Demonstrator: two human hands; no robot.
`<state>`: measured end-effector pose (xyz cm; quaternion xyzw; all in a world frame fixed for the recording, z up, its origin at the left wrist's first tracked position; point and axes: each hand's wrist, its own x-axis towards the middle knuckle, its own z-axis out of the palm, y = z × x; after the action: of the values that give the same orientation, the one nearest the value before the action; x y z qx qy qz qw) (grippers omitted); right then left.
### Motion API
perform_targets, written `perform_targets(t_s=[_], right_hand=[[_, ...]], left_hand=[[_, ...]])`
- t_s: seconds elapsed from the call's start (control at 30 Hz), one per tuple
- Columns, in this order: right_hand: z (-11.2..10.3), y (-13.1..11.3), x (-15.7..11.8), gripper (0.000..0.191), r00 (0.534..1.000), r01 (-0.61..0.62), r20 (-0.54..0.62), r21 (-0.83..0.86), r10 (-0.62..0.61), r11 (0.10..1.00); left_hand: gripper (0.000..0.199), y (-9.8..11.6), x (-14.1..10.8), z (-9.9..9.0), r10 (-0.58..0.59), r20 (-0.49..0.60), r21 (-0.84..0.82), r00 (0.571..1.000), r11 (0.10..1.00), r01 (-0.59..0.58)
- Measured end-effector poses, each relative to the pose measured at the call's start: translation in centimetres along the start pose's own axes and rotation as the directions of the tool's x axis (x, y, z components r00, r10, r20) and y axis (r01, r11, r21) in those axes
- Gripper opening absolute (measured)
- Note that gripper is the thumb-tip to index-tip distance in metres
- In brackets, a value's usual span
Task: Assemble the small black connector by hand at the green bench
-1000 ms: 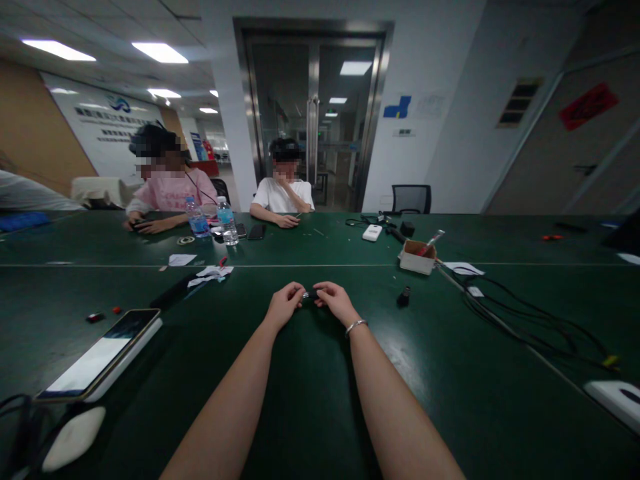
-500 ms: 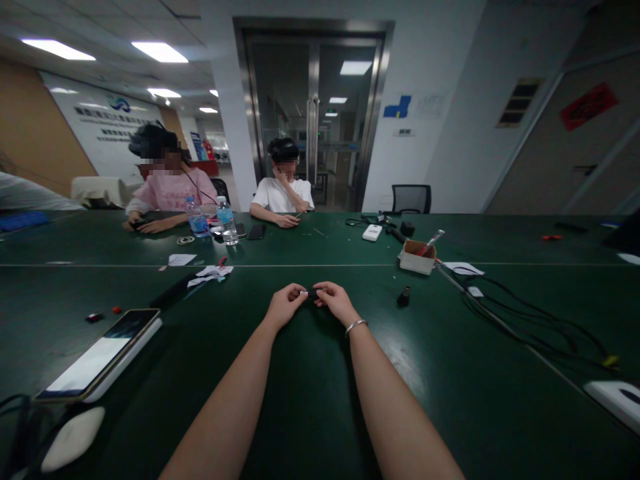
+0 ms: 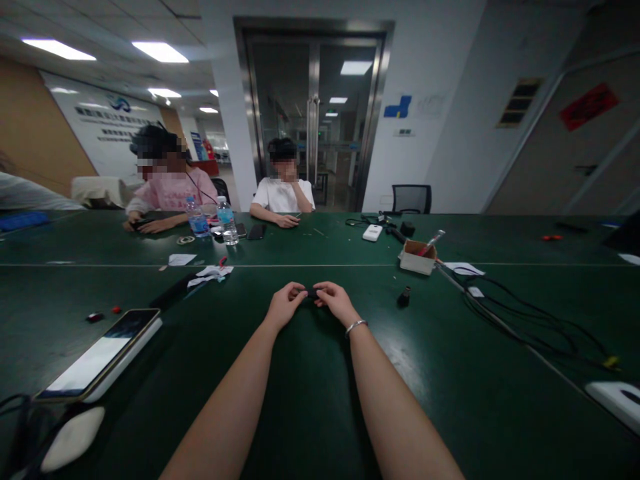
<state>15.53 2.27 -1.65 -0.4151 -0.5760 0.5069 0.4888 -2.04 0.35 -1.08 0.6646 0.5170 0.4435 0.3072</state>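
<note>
Both hands meet over the green table (image 3: 320,373), near its middle, around a small black object (image 3: 312,293). My left hand (image 3: 287,301) pinches the left end of it between thumb and fingers. The right end is gripped by my right hand (image 3: 336,300), which has a silver bracelet at the wrist. Fingers cover much of the object, so its exact kind cannot be told. To the right of my right hand, a small black piece with a metallic top (image 3: 404,297) rests on the table.
A small box (image 3: 418,259) with a tool in it stands right of centre, cables (image 3: 540,313) beyond. Left lie a phone on a white block (image 3: 103,353) and paper scraps (image 3: 210,275). Two people sit across, near bottles (image 3: 227,221).
A small pale spot at my left fingertips no longer shows. Both hands otherwise stay in place around the black object.
</note>
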Motion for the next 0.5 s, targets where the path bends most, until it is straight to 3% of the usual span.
perform_targets(t_s=[0.17,0.5], right_hand=[[-0.06,0.03,0.08,0.015,1.0,-0.008,-0.004,0.009,0.008,1.0],[0.03,-0.19,-0.11,0.023,0.999,-0.028,0.028,0.017,0.028,0.999]], left_hand=[[0.029,0.24,-0.11,-0.11,0.037,-0.007,-0.026,0.999,0.999,-0.038],[0.033,-0.6,0.27,0.08,-0.004,-0.029,-0.065,1.0,0.998,0.002]])
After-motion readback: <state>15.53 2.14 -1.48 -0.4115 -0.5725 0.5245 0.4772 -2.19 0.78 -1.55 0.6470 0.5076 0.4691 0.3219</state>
